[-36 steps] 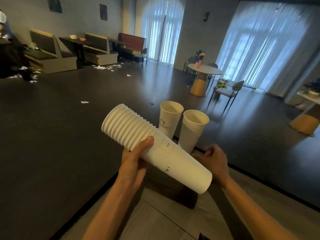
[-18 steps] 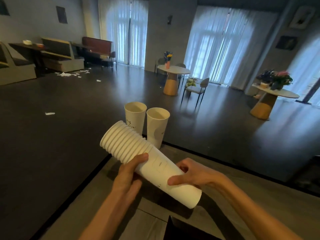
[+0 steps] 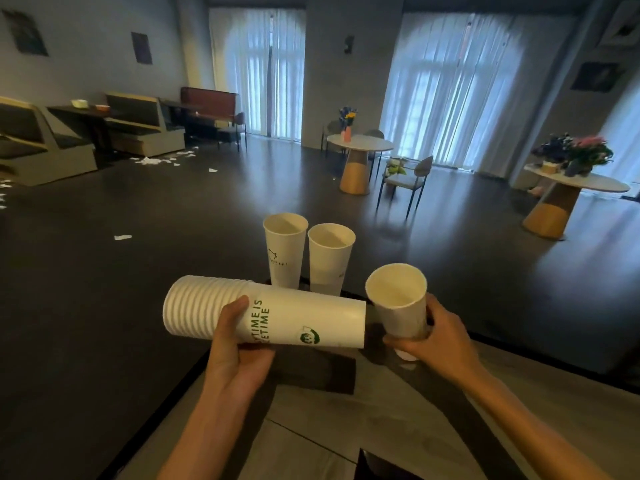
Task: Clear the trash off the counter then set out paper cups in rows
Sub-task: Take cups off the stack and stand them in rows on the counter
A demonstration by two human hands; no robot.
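Observation:
My left hand [image 3: 239, 355] grips a long stack of white paper cups [image 3: 308, 317] lying sideways, rims to the left, green print facing me. In my right hand [image 3: 440, 336] is a single white cup [image 3: 398, 303], held upright just right of the stack's base end, a little above the grey counter [image 3: 433, 417]. Two more white cups stand upright side by side at the counter's far corner: a left cup [image 3: 284, 251] and a right cup [image 3: 330, 259].
The counter's dark edge runs off to the left and right. Beyond it lies a dark floor with paper scraps [image 3: 123, 237], booths at the far left, and two round tables [image 3: 358, 147] with flowers and a chair [image 3: 410, 178].
My right hand has pulled one cup off the stack's base end and holds it upright to the right. The stack has swung closer to level. The view has shifted right.

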